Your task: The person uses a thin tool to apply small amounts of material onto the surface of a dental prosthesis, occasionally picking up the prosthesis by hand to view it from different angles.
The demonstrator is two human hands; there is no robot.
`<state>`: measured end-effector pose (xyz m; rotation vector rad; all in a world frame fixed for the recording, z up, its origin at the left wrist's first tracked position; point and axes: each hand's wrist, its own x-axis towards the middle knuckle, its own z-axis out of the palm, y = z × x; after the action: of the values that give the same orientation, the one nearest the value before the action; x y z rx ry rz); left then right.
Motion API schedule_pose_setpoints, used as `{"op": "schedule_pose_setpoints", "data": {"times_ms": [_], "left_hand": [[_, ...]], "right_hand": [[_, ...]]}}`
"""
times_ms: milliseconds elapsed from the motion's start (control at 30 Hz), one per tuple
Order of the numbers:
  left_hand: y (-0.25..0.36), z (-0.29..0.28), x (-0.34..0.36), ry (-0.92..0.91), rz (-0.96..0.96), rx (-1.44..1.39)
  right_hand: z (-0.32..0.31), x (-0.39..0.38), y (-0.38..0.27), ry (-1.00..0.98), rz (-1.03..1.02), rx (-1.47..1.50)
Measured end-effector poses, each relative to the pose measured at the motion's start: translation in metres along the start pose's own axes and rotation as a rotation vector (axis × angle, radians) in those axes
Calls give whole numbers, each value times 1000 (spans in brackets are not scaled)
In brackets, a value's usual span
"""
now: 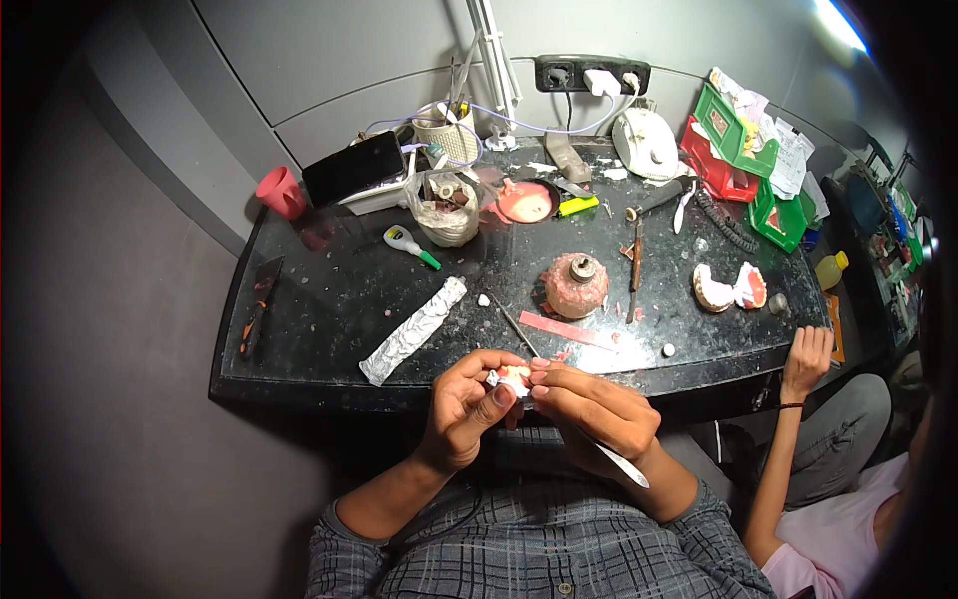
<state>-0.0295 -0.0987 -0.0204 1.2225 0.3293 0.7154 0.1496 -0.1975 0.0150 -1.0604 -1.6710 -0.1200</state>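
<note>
Near the front edge of the desk, my left hand [464, 409] is closed around a small white dental model [515, 377] with teeth and pink wax on it. My right hand [604, 409] is closed on a slim metal spatula [624, 466], its broad end sticking out below the palm, its fingertips against the model. A thin metal rod [517, 324] shows beyond the fingers, roughly in line; whether it belongs to the spatula I cannot tell. Just ahead lie a strip of pink wax [569, 330] and a wax-smeared burner [576, 286].
A foil-wrapped roll [414, 329] lies at left, beyond it a knife [261, 304]. Farther back stand a plastic bag [446, 215] and a pan of wax [527, 202]. Rightward are a wooden-handled wax knife [636, 262], hinged dental models [714, 291] and another person's hand [810, 359].
</note>
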Motion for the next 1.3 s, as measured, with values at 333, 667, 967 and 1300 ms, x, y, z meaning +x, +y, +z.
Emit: {"op": "schedule_pose_setpoints", "data": {"times_ms": [333,667,967,1300], "left_hand": [[0,0,0,6,3,24],[0,3,0,12,9,-15],[0,-9,2,-64,-73,-24],[-8,-12,-6,-63,-342,-167]], "right_hand": [[3,-1,1,11,-4,-18],[3,-1,0,26,6,-47],[-8,4,-11,24,208,152],[-3,-5,-1,-34,314,461]]}}
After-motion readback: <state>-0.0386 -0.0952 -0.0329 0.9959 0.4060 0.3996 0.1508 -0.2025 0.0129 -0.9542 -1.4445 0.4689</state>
